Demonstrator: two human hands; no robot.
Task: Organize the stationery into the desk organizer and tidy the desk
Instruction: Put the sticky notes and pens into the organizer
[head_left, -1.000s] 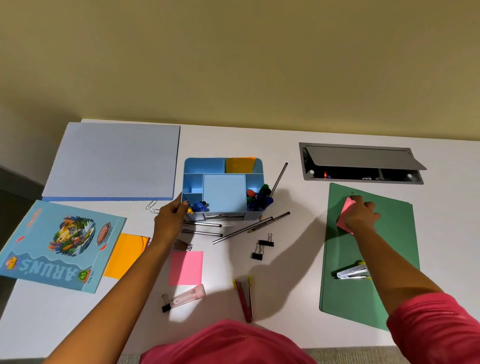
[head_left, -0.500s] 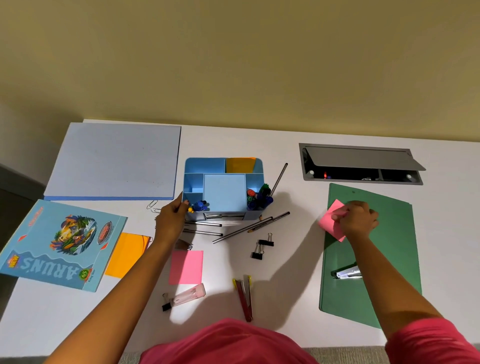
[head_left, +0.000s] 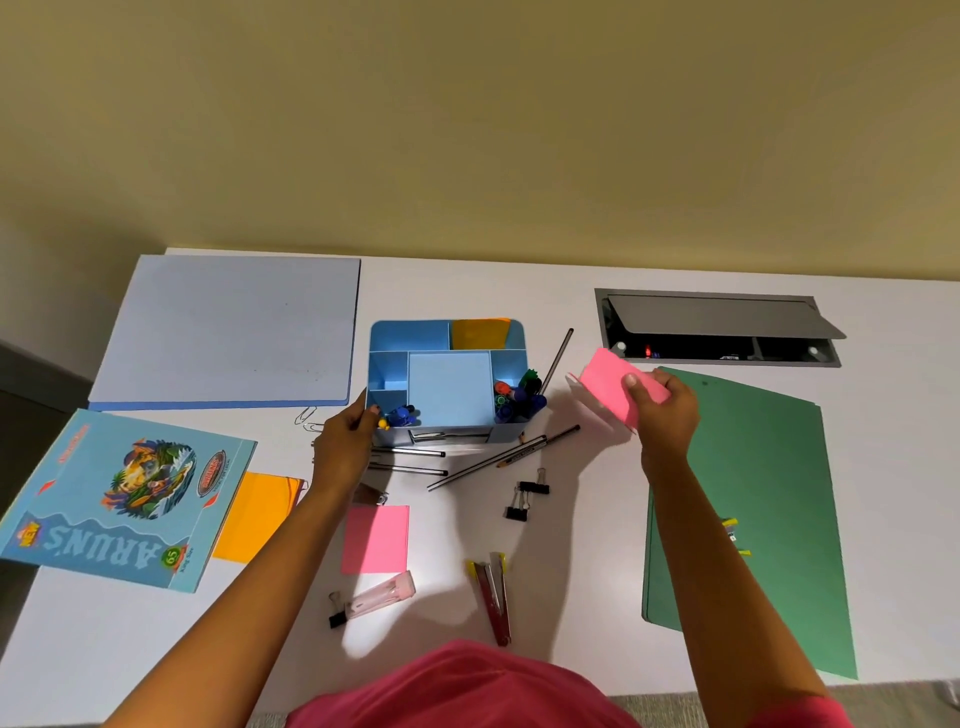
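A light-blue desk organizer (head_left: 449, 387) stands mid-desk, with orange notes in its back compartment, push pins at the front left and markers at the right. My left hand (head_left: 345, 439) grips its front left corner. My right hand (head_left: 665, 410) holds a pink sticky-note pad (head_left: 610, 382) in the air, just right of the organizer. Loose on the desk lie several pencils (head_left: 498, 460), two black binder clips (head_left: 524, 499), a second pink pad (head_left: 375, 539), a red stapler (head_left: 493, 595), a clear pink case (head_left: 382, 597) and paper clips (head_left: 307, 420).
A green folder (head_left: 753, 514) lies at the right with a small stapler on it, partly hidden by my arm. A blue notebook (head_left: 124, 499), an orange pad (head_left: 257, 514) and a large pale-blue pad (head_left: 234, 332) are at the left. An open cable hatch (head_left: 717, 327) sits back right.
My right hand lifted the pink pad off the green folder and carried it left toward the organizer. My left hand stayed on the organizer's corner.
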